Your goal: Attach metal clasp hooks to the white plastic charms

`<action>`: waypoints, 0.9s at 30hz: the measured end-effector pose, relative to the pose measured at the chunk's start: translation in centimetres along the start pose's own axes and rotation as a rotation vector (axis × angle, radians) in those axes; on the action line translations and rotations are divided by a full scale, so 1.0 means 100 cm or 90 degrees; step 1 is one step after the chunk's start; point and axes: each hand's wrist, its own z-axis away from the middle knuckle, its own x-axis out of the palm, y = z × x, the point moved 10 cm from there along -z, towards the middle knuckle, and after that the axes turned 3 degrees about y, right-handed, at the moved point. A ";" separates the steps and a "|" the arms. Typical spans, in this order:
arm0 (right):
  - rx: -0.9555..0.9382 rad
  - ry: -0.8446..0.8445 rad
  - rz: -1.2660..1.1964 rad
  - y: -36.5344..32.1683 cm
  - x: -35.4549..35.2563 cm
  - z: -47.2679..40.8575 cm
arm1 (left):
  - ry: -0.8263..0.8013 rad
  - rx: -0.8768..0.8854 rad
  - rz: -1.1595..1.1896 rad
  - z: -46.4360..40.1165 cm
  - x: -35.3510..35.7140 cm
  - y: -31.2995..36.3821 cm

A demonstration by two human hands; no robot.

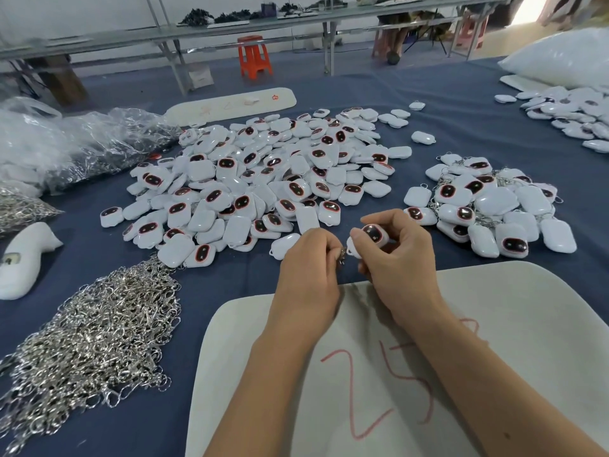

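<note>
— Where do we have the charm [371,235]?
— In our right hand [397,255], fingers curled round its glossy white shell, the dark oval face upward. Our left hand [309,262] pinches a small metal clasp hook [342,255] right at its edge.
— And around us?
— Smooth rounded charms heaped [263,179] on the blue cloth [230,288], a tangled silvery pile of hooks [99,334] to our left, and a pale board [527,308] beneath our wrists.

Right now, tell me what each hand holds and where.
The right hand grips a white charm around its body; the left hand pinches a metal clasp hook at the charm's lower end.
</note>
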 end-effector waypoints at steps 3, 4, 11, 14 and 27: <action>0.000 0.031 -0.007 -0.002 -0.005 0.000 | -0.024 0.017 -0.001 0.002 0.004 0.005; -0.002 0.031 -0.004 -0.003 -0.005 0.000 | -0.032 0.023 -0.005 0.003 0.006 0.006; 0.003 0.023 0.011 -0.003 -0.004 0.001 | -0.047 0.003 -0.016 0.003 0.010 0.004; -0.001 0.025 0.008 -0.005 -0.004 0.001 | -0.030 -0.001 -0.023 0.004 0.009 0.003; -0.131 0.050 0.123 -0.033 0.000 0.013 | -0.001 -0.102 -0.160 0.007 0.011 -0.003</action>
